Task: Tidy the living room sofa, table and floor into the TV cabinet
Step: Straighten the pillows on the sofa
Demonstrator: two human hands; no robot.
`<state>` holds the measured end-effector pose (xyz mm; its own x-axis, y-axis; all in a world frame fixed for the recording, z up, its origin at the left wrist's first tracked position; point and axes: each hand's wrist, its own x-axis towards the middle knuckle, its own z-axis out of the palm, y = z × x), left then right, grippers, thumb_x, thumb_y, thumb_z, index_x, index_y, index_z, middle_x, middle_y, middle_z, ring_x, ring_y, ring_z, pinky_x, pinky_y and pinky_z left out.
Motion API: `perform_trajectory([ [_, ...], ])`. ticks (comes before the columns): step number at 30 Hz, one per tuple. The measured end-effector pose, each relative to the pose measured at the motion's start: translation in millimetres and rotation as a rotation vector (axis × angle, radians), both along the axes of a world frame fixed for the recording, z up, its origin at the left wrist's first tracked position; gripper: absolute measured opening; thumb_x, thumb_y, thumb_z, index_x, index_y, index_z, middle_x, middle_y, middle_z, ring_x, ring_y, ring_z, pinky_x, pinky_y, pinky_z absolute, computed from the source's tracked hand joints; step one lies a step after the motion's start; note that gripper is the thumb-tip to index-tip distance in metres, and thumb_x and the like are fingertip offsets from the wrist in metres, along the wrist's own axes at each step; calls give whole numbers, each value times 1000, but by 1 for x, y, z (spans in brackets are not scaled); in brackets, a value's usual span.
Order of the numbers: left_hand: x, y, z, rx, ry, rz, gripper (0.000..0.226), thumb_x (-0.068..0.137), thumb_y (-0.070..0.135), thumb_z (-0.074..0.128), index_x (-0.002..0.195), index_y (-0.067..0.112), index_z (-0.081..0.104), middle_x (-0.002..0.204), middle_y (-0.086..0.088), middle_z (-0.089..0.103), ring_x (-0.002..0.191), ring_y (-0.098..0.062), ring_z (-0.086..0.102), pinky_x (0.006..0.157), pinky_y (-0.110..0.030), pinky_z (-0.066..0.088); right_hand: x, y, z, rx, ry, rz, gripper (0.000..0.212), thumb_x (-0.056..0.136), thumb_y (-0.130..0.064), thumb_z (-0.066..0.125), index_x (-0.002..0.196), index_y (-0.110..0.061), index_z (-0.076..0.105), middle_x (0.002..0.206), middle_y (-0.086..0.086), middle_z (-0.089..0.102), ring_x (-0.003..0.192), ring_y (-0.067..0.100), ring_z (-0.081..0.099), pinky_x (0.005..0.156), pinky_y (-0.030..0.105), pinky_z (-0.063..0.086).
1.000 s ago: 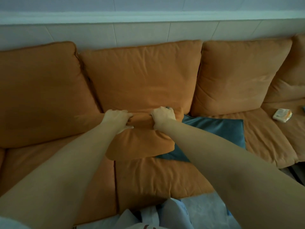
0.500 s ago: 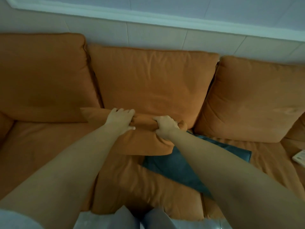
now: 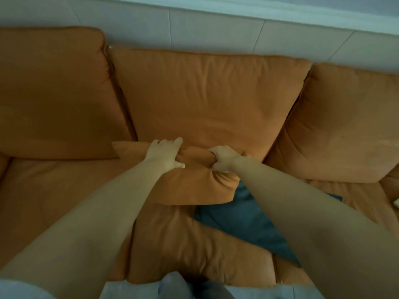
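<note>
A small orange throw pillow point(image 3: 194, 186) lies on the orange sofa seat point(image 3: 64, 201), against the foot of the middle back cushion point(image 3: 205, 100). My left hand point(image 3: 165, 155) grips the pillow's far edge. My right hand point(image 3: 223, 158) clutches the same edge a little to the right, bunching the fabric. A dark teal cushion point(image 3: 241, 221) lies flat on the seat, partly under the orange pillow and under my right forearm.
Orange back cushions stand at the left point(image 3: 54, 93) and right point(image 3: 349, 126). A pale tiled wall point(image 3: 216, 29) runs behind the sofa. A white object point(image 3: 396, 203) peeks in at the right edge of the seat. My knees point(image 3: 172, 285) press the sofa front.
The view has moved closer and swung left, so the white packet has nearly left the frame. Both hands keep their grip; the pillow's far edge is bunched tighter between them.
</note>
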<state>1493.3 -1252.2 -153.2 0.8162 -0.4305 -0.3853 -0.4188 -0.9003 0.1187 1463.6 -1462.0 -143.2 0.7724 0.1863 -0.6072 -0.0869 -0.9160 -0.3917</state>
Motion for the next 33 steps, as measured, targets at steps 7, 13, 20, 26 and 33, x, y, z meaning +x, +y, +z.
perform_trajectory([
  [7, 72, 2, -45, -31, 42, 44, 56, 79, 54, 73, 115, 25, 41, 108, 3, 63, 103, -23, 59, 96, -39, 40, 70, 5, -39, -130, -28, 62, 29, 83, -24, 75, 108, -24, 59, 108, 1, 60, 109, 25, 59, 84, 30, 46],
  [13, 107, -11, -102, -93, -34, 210, 61, 80, 47, 76, 125, 22, 43, 123, -2, 57, 118, -24, 53, 107, -41, 37, 103, 2, -81, -380, -229, 82, 61, 86, -33, 70, 138, -22, 41, 136, 3, 48, 131, 26, 41, 118, 48, 25],
  [20, 81, -33, -148, -188, 81, 428, 113, 84, 45, 73, 157, 19, -10, 165, -2, -17, 151, -25, -19, 117, -64, 7, 105, -14, -115, -555, -281, 159, 67, 100, -23, 41, 158, -24, 6, 161, 1, 17, 152, 29, -1, 123, 49, -5],
  [26, 86, -43, -129, -80, 83, 359, 113, 86, 43, 70, 156, 17, -15, 163, -12, -20, 151, -33, -15, 122, -54, -2, 88, -11, -113, -471, -411, 34, 82, 95, -12, 49, 158, -20, -2, 166, 1, -1, 152, 27, -12, 124, 47, -4],
  [33, 56, -75, -89, -230, 76, 129, 97, 91, 32, 67, 158, 25, -3, 165, -6, -14, 152, -26, -10, 124, -42, -1, 53, -10, -75, -381, -432, -109, 89, 90, -10, 56, 158, -18, 0, 166, 0, -11, 152, 22, -15, 125, 43, -2],
])
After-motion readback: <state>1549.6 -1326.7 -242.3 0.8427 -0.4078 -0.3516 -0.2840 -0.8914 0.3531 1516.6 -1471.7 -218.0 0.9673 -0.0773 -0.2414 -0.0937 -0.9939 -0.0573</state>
